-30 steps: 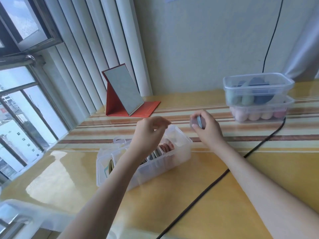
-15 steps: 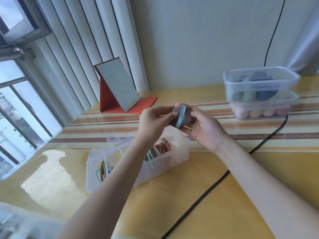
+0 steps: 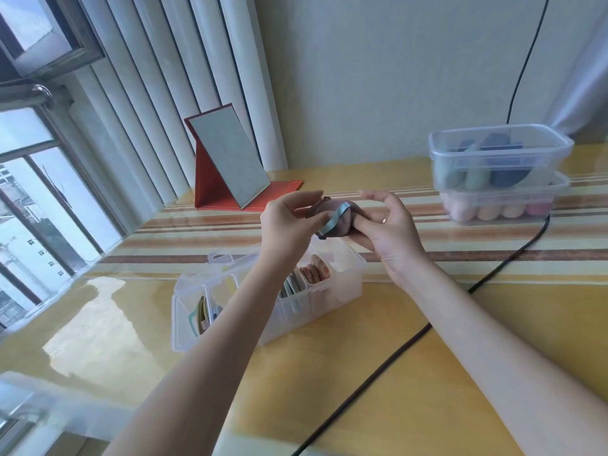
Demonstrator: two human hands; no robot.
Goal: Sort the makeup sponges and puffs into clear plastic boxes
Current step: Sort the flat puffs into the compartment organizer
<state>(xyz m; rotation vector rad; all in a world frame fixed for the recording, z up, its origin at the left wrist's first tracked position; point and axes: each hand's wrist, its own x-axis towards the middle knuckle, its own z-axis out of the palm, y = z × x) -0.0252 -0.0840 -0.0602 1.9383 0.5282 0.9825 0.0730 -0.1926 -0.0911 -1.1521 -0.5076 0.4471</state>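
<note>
Mirror (image 3: pixel 230 162) behind divided box (image 3: pixel 316 301); stacked boxes (image 3: pixel 500 172) right.

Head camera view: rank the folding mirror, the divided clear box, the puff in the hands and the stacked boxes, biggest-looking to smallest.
1. divided clear box, though nearest the camera
2. stacked boxes and folding mirror: look alike, unranked
3. puff

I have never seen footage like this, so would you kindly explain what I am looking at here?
There is no machine: a person wears a camera on the head, looking down at their own arms. The left hand and right hand together hold a mauve puff with a blue ribbon, above a divided clear box already holding flat puffs. On the yellow table also stand a folding mirror, two stacked clear boxes of sponges, and a black cable.
</note>
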